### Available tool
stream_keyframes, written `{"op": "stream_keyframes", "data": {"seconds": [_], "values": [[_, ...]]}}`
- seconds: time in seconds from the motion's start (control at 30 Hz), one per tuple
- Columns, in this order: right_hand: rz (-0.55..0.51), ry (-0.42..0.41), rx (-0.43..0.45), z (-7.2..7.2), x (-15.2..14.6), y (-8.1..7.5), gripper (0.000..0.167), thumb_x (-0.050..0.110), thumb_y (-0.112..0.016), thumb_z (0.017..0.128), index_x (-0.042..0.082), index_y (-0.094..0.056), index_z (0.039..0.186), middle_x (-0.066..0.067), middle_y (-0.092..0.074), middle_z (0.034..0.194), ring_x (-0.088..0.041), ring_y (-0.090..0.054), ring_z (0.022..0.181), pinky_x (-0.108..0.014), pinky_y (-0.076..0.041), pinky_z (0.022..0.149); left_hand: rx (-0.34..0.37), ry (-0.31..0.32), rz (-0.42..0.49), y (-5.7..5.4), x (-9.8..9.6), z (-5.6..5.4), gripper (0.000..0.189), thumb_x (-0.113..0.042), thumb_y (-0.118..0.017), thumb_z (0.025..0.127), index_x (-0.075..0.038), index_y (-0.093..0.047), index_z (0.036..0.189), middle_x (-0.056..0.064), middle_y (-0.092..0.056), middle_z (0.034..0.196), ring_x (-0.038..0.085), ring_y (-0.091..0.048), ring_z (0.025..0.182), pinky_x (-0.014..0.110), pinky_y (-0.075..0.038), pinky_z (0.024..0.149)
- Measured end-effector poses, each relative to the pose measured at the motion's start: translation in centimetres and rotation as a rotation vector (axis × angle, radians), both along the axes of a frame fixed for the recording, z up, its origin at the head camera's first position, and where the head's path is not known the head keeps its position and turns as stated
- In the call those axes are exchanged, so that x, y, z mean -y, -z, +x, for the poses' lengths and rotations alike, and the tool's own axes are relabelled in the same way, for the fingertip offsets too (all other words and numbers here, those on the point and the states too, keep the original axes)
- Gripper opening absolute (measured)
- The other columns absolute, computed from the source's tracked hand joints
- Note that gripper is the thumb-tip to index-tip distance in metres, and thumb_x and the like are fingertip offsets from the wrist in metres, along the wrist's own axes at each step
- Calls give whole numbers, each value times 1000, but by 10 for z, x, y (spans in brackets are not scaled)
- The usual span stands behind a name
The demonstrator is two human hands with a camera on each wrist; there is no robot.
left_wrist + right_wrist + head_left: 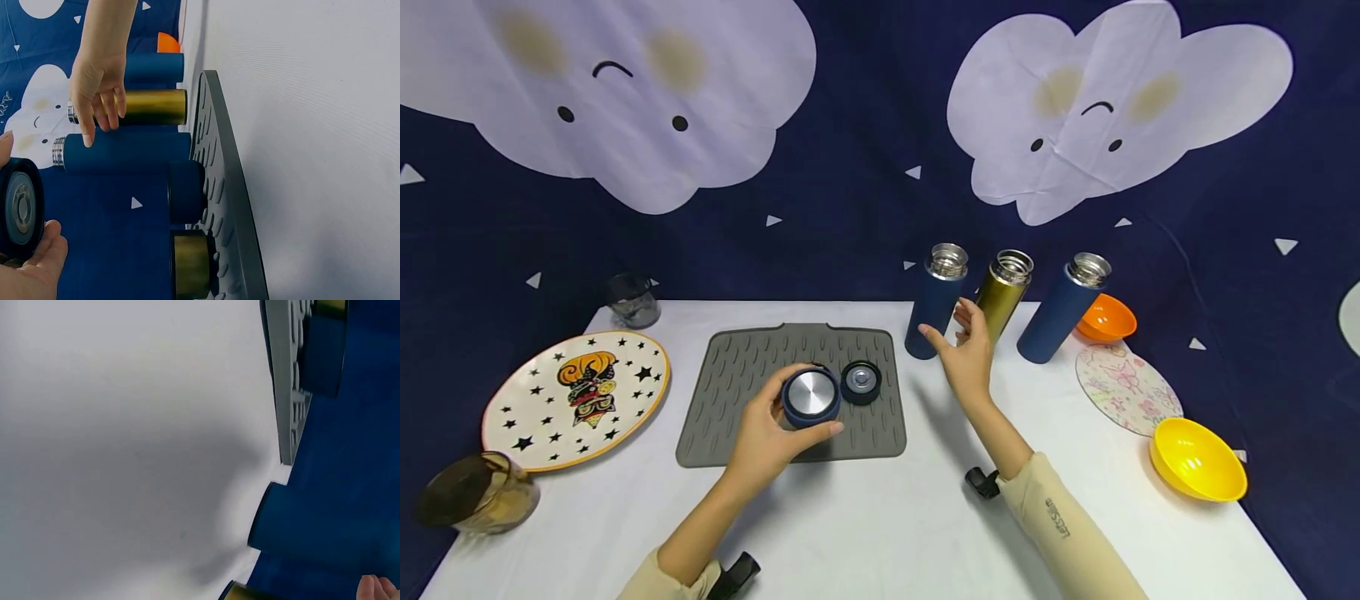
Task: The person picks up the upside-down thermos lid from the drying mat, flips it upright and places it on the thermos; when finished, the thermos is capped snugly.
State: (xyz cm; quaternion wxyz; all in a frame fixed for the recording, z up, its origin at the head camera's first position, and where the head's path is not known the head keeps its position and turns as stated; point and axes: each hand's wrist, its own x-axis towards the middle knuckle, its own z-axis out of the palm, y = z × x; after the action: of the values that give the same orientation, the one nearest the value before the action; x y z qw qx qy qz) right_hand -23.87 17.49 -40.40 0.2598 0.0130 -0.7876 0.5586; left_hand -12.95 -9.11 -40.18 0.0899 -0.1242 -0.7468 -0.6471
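My left hand [767, 429] holds a blue bottle lid [812, 393] with a silver top between thumb and fingers, above the grey drying mat [722, 433]. The lid's underside [24, 209] faces the left wrist camera. A blue lid [186, 192] and a gold lid [191, 265] rest on the mat; in the head view the gold one is hidden. My right hand [967, 354] is beside the left blue bottle [934, 304], its fingers loosely spread and holding nothing; whether it touches the bottle I cannot tell. Behind it stands a gold bottle [1000, 296], lidless like the others.
Another blue bottle [1060, 312] stands further right, by an orange bowl [1105, 319], a patterned round mat [1127, 387] and a yellow bowl [1198, 458]. To the left are a starred plate [625, 400], a brownish glass [497, 500] and a dark glass [636, 304].
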Motion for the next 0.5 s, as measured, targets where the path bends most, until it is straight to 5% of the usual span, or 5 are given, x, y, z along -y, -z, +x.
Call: {"op": "stream_keyframes", "data": {"seconds": [0.5], "values": [[35, 123, 161, -48, 10, -2, 93, 42, -85, 76, 9, -36, 148, -17, -51, 144, -34, -50, 131, -48, -40, 110, -6, 7, -14, -3, -4, 2, 76, -8, -92, 67, -12, -55, 134, 4, -61, 131, 10, -60, 114, 16, -48, 95]]}}
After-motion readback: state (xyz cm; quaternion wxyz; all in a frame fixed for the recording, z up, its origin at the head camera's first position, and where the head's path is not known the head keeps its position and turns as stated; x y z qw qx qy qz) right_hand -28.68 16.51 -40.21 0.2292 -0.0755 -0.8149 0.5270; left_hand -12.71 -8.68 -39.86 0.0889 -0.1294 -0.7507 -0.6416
